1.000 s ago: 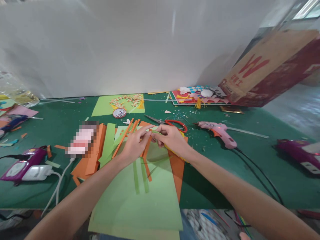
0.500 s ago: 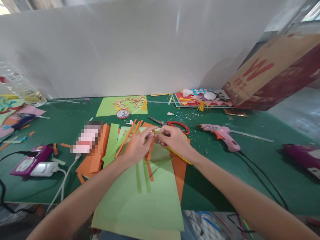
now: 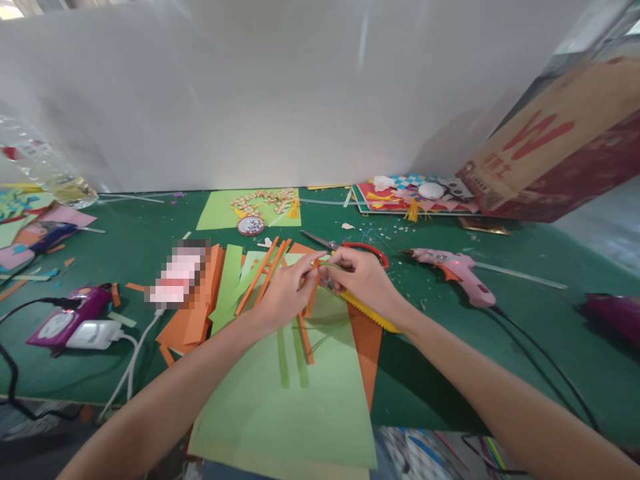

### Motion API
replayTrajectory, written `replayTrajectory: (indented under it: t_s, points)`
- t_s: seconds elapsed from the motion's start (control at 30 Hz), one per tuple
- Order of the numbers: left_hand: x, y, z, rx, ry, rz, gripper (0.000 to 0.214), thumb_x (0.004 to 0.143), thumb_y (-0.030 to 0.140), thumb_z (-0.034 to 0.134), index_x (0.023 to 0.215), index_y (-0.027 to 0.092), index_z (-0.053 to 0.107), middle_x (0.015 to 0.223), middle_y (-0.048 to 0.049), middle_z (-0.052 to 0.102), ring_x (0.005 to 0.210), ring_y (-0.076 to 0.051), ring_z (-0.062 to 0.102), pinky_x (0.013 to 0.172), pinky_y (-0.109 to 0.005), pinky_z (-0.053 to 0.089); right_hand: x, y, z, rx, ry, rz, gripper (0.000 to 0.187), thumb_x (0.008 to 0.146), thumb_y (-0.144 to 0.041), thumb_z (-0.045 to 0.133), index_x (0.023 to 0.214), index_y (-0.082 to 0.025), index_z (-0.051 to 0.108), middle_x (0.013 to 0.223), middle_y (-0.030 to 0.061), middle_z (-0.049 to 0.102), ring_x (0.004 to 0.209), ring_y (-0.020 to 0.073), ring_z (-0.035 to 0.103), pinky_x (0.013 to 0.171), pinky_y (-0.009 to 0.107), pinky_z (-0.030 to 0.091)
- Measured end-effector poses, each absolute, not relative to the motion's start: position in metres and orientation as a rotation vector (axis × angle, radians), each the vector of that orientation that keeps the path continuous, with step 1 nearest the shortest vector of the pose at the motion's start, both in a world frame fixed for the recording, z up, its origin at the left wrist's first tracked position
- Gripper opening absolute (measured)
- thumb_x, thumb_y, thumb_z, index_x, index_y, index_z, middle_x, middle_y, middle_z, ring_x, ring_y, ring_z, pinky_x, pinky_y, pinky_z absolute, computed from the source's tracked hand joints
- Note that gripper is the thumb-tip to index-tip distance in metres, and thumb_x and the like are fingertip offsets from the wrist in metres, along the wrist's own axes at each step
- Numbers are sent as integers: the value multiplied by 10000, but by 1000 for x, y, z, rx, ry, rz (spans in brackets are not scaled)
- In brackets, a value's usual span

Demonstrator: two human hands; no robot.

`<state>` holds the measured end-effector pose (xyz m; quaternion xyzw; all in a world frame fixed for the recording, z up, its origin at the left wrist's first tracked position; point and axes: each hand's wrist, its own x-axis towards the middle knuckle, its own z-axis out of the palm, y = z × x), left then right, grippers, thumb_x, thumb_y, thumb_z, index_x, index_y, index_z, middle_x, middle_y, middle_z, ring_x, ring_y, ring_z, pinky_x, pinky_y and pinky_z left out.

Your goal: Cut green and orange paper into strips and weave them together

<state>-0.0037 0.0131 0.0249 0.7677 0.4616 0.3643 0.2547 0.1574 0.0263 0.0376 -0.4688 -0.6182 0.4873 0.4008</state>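
Observation:
My left hand (image 3: pixel 286 288) and my right hand (image 3: pixel 361 275) meet over a light green paper sheet (image 3: pixel 285 427). Between the left thumb and fingers is an orange paper strip (image 3: pixel 313 293), hanging down toward the sheet. The right fingers pinch a thin green paper strip (image 3: pixel 327 265) where it meets the orange one. More orange strips (image 3: pixel 273 273) and green strips (image 3: pixel 301 360) lie among the papers. Just beyond my right hand rest red-handled scissors (image 3: pixel 370 252). A yellow scalloped-edge tool (image 3: pixel 370 313) is partly hidden under my right wrist.
A pink glue gun (image 3: pixel 460 270) lies on the right, its cord trailing forward. On the left are a blurred phone (image 3: pixel 177 273), orange paper (image 3: pixel 197 313) and a purple power strip (image 3: pixel 73 317). A paper bag (image 3: pixel 550 143) leans at back right; a plastic bottle (image 3: pixel 55 173) stands back left.
The view has shifted slightly, so most things sit a little further right. Both hands keep their pinch on the paper strips, with little visible movement.

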Motion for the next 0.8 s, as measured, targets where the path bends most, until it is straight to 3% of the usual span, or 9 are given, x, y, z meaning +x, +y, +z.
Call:
replayTrajectory:
  t_s: [0.27,0.8]
  points:
    - [-4,13,26,2101,1280,937,330,902,154,416,1172,150,606,623,39,520,511,-89,387,510,-170,331,160,29,34,-1168,-1606,1192,237,681,-375,659,630,-202,505,478,-39,555,445,100,487,500,249,391]
    - [-7,21,14,2181,1238,1008,319,899,187,447,1176,187,605,700,4,664,587,-124,593,601,-233,461,162,27,35,-1138,-1741,1084,167,764,-290,588,646,-193,522,495,-36,539,455,105,502,498,247,386]
